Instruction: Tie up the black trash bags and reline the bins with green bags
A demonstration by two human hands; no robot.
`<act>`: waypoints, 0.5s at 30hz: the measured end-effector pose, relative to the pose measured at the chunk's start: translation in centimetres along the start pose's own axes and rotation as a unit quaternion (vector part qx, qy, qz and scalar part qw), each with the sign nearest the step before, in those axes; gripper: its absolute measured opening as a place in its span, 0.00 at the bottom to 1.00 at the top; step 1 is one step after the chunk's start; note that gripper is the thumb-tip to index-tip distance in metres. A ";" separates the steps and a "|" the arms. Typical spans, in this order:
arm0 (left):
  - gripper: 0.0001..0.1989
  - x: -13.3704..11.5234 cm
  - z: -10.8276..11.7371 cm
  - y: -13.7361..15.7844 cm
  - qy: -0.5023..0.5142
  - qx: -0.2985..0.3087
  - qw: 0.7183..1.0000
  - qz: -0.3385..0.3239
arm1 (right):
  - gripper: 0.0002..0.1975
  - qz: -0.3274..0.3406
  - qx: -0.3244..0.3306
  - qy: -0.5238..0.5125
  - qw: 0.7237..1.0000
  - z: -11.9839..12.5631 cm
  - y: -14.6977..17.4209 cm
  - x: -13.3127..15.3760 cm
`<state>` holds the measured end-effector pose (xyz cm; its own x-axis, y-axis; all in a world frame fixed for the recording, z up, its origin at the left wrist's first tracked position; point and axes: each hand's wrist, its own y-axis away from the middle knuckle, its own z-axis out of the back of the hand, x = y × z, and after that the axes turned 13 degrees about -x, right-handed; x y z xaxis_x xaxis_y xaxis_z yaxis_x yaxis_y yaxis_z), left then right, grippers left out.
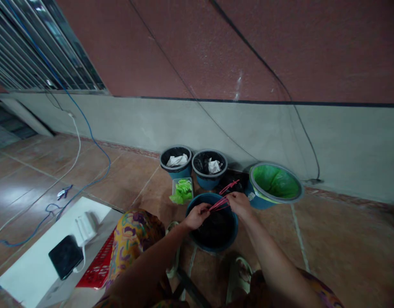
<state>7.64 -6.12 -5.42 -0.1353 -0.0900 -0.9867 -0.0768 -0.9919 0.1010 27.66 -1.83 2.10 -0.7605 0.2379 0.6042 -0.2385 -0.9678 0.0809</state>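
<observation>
Pink plastic ties [219, 204] stretch between my two hands, above the dark inside of a blue bucket [213, 248]. My left hand [197, 215] pinches one end at the bucket's left side. Over the right rim, my right hand [238, 203] has its fingers closed on the other end, and a loose pink loop sticks up beyond it. Just behind my left hand, a clear tray [192, 188] holds crumpled bright green plastic [183, 191]. What lies at the bucket's bottom is too dark to make out.
Two bins [175, 174] lined with black bags hold white crumpled pieces by the wall. A third bin [298, 199] has a green liner. Left of my knee, a phone [66, 256] and a white power strip [86, 226] lie on a white board [30, 267] over a red basket [97, 267]. A blue cable [88, 124] crosses the floor.
</observation>
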 end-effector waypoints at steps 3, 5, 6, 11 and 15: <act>0.05 0.4 -0.3 -0.2 -0.009 -0.066 0.998 0.009 | 0.18 0.012 -0.001 0.008 1.000 0.1 0.0 0.0; 0.01 0.5 -0.6 -0.5 0.025 -0.131 0.990 0.048 | 0.15 0.017 -0.007 0.006 1.000 0.3 -0.1 -0.1; 0.01 0.6 -0.8 -0.6 0.046 -0.167 0.982 0.069 | 0.14 0.018 -0.010 0.000 1.000 0.5 -0.2 -0.2; 0.04 0.8 -1.6 -1.4 0.058 -0.197 0.972 0.118 | 0.13 0.057 0.058 -0.149 0.985 1.3 0.0 0.0; 0.04 0.3 -1.9 -1.2 -0.015 -0.087 0.993 0.077 | 0.17 0.098 0.145 -0.274 0.946 1.4 1.1 1.4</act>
<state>9.59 -5.10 -6.12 -0.1616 -0.2411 -0.9570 0.1181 -0.9675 0.2238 27.19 -2.70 4.11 -0.3276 0.0505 0.9435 0.1107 -0.9896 0.0914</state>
